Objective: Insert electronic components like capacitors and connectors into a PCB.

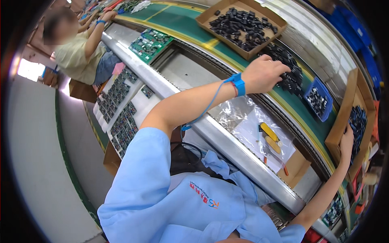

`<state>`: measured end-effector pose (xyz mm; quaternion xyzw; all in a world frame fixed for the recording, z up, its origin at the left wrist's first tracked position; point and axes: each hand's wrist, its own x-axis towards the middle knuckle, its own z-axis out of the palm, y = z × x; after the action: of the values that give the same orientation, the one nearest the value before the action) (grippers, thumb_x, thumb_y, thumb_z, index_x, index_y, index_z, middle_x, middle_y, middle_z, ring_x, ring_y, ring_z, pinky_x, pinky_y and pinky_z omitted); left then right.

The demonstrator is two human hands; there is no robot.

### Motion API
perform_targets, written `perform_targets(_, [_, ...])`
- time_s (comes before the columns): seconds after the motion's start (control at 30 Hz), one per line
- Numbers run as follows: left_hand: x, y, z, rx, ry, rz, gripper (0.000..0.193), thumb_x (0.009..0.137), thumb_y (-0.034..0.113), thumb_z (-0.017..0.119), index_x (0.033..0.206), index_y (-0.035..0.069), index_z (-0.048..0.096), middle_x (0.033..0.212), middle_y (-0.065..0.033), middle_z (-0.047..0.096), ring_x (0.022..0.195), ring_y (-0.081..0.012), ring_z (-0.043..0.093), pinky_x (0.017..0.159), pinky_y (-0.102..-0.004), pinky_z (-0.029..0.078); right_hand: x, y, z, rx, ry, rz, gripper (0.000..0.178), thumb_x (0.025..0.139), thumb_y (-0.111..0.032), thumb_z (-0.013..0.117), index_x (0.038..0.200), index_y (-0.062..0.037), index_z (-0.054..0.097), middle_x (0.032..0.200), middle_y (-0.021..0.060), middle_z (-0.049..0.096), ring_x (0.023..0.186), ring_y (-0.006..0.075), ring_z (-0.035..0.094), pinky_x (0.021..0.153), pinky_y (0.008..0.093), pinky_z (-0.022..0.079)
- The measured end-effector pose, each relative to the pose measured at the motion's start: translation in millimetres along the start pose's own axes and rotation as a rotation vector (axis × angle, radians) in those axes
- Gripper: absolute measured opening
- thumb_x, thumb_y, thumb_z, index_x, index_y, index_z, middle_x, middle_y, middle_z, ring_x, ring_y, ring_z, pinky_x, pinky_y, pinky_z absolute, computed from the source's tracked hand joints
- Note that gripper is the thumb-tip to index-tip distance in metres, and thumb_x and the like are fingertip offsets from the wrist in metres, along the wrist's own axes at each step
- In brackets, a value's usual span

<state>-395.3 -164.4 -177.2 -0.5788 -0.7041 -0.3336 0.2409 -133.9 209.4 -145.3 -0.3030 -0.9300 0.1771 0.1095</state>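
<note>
My left hand [263,75] reaches over the conveyor line, its fingers bent and apart, at the edge of a loose pile of small black parts [292,67]. Nothing shows in its grasp. A blue strap [239,84] with a thin cord is around that wrist. My right hand [347,141] reaches into a tilted cardboard box [335,128] of dark, bluish small components [358,125]; its fingertips are partly hidden against them, so their grip cannot be made out. Between my hands stands a blue bin [308,101] with small black and silvery parts.
A shallow cardboard tray [206,25] of black parts sits on the green belt [178,20]. A green circuit board [149,44] lies to the left on the rails. Yellow-handled tools [269,131] lie near a clear plastic bag. Small boards [123,125] fill white trays. A co-worker [77,56] sits far left.
</note>
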Motion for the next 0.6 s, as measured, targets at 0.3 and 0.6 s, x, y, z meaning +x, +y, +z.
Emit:
perform_targets(0.3, [14, -18, -17, 0.234, 0.123, 0.036, 0.027, 0.077, 0.011, 0.067, 0.104, 0.014, 0.064, 0.085, -0.0037, 0.062, 0.081, -0.0229, 0.062, 0.085, -0.0367, 0.046, -6, -8, -6, -0.026, -0.005, 0.029, 0.049, 0.090, -0.019, 0.056, 0.135, 0.0011, 0.051, 0.127, 0.0227, 0.060, 0.118, 0.0332, 0.058, 0.099, 0.0356, 0.043])
perform_targets(0.6, [-6, -110, -219, 0.297, 0.674, -0.449, 0.021, 0.089, 0.013, 0.063, 0.104, -0.001, 0.065, 0.093, -0.0146, 0.068, 0.082, -0.0218, 0.066, 0.073, -0.0303, 0.052, -10, 8, -12, -0.010, -0.011, 0.032, 0.050, 0.088, -0.012, 0.057, 0.135, 0.0040, 0.050, 0.129, 0.0217, 0.060, 0.118, 0.0301, 0.058, 0.100, 0.0336, 0.041])
